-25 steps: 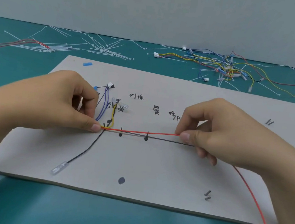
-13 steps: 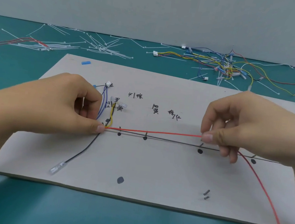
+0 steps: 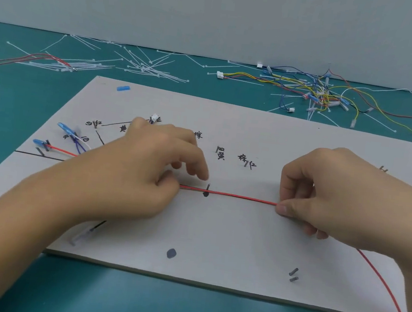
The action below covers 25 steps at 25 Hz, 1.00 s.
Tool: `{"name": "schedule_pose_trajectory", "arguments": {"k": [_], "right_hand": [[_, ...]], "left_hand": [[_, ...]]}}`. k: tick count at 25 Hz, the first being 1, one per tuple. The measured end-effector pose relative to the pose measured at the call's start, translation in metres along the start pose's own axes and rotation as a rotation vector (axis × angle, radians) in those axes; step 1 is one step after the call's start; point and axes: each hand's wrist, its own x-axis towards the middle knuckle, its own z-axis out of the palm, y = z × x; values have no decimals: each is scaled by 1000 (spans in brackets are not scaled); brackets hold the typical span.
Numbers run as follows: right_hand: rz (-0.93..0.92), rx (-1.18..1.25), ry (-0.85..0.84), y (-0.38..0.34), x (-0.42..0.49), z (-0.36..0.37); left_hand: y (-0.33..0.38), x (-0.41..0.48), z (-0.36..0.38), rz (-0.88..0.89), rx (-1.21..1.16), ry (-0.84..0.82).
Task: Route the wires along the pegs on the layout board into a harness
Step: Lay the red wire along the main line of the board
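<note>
Across the teal counter [image 3: 40, 90] the layout board [image 3: 242, 237] now shows more of its left side than a second ago; the left hand [image 3: 130, 178] has slid rightward along the run, from the junction of branches to just short of a peg [image 3: 207, 187], and the right hand [image 3: 336, 196] has drawn farther right. Each hand pinches the red wire [image 3: 241, 197]: the left between thumb and curled fingers, with the forefinger raised beside the peg; the right between thumb tip and forefinger. By the look of it, the step in hand is laying this wire along the main trunk line; the next move calls for keeping it taut while seating it against the pegs farther right, without pulling it off the one just passed. Thin and glossy, the wire runs straight and tight between the hands, touching the peg; beyond the right hand its slack curves across the board's near edge and out of view.
</note>
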Motion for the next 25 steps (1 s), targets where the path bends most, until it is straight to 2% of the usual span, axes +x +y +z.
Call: {"name": "schedule_pose_trajectory", "arguments": {"k": [4,11,19,25], "right_hand": [[5,-86,114,-3,-1,6],[96,-90,125,-8,0,10],[115,59,-21,-1,0,-1],[158,42,-26,-2,-3,-4]], "left_hand": [[1,5,13,57,-30,14],[1,16,24,100,-2,89],[8,15,21,63,168,150],[7,14,21,50,130,134]]}}
